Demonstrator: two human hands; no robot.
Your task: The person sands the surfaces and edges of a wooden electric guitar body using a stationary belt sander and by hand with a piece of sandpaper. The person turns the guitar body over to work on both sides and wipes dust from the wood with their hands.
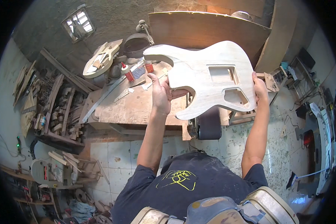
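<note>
One guitar body; each grip holds it.

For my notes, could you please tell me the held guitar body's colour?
The guitar body is pale cream wood, showing best in the head view.

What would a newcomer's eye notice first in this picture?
Probably the pale guitar body, held up between the left hand and the right hand, just above the picture's middle. Next, perhaps, the yellow drawing on the dark shirt below, and the dusty respirator at the lower edge.
</note>
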